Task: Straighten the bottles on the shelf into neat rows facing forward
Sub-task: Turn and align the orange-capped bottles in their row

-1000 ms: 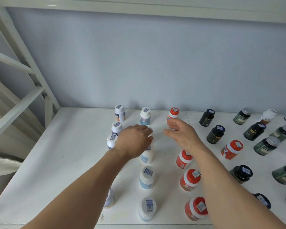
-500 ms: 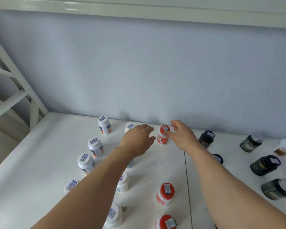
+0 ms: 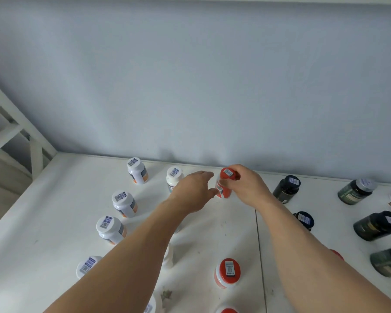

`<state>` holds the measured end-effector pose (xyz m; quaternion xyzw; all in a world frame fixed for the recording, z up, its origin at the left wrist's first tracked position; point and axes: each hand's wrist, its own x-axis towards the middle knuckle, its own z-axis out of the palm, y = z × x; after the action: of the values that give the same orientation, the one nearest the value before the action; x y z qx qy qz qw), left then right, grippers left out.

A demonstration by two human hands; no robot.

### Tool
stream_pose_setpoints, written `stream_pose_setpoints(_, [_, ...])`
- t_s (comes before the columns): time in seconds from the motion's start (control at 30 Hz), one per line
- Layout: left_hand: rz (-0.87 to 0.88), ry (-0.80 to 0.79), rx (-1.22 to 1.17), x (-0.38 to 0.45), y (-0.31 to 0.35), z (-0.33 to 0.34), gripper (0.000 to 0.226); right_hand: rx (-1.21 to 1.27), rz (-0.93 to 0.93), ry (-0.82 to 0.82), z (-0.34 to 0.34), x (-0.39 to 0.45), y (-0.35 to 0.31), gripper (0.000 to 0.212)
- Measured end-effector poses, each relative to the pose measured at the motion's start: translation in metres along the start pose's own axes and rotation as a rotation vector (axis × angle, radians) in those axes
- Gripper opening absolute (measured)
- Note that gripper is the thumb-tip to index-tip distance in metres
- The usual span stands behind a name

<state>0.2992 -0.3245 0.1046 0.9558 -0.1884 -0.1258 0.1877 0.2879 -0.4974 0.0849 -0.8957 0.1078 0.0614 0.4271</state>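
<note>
A red-capped bottle (image 3: 224,187) stands at the back of the white shelf (image 3: 54,211), close to the wall. My right hand (image 3: 246,186) is closed around its cap and right side. My left hand (image 3: 193,193) touches its left side with thumb and fingertips. Behind my left hand stands a white bottle (image 3: 173,177). A column of white-capped bottles runs down the left: one at the back (image 3: 137,170), one in the middle (image 3: 123,203) and one nearer (image 3: 110,229). Another red-capped bottle (image 3: 227,272) stands nearer me.
Dark bottles stand scattered on the right: one by my right wrist (image 3: 286,188), one far right (image 3: 356,190), one tilted (image 3: 376,224). The blue-grey wall (image 3: 190,86) closes the back. A white frame brace (image 3: 16,123) bounds the left end. A seam (image 3: 259,245) splits the shelf boards.
Both hands reached further back and closed in on the rear red-capped bottle; my right hand now grips it. My view came in closer over the back of the shelf.
</note>
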Motion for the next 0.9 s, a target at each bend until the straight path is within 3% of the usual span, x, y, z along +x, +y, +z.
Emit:
stream_pose_setpoints(0.13, [-0.071, -0.099, -0.206, 0.006, 0.0, 0.0, 0.064, 0.045, -0.04, 0.001, -0.012, -0.005, -0.009, 0.033])
stream_pose_setpoints(0.3, [-0.069, -0.153, -0.469, 0.008, -0.001, -0.001, 0.026, 0.031, -0.066, 0.018, -0.026, -0.01, -0.022, 0.036])
stream_pose_setpoints(0.43, [-0.058, -0.191, -0.687, 0.006, 0.0, -0.005, 0.025, 0.017, -0.069, 0.043, -0.035, -0.015, -0.033, 0.034])
stream_pose_setpoints(0.9, [-0.04, -0.301, -0.799, 0.006, 0.004, -0.004, 0.038, -0.004, -0.061, 0.061, -0.046, -0.024, -0.032, 0.041])
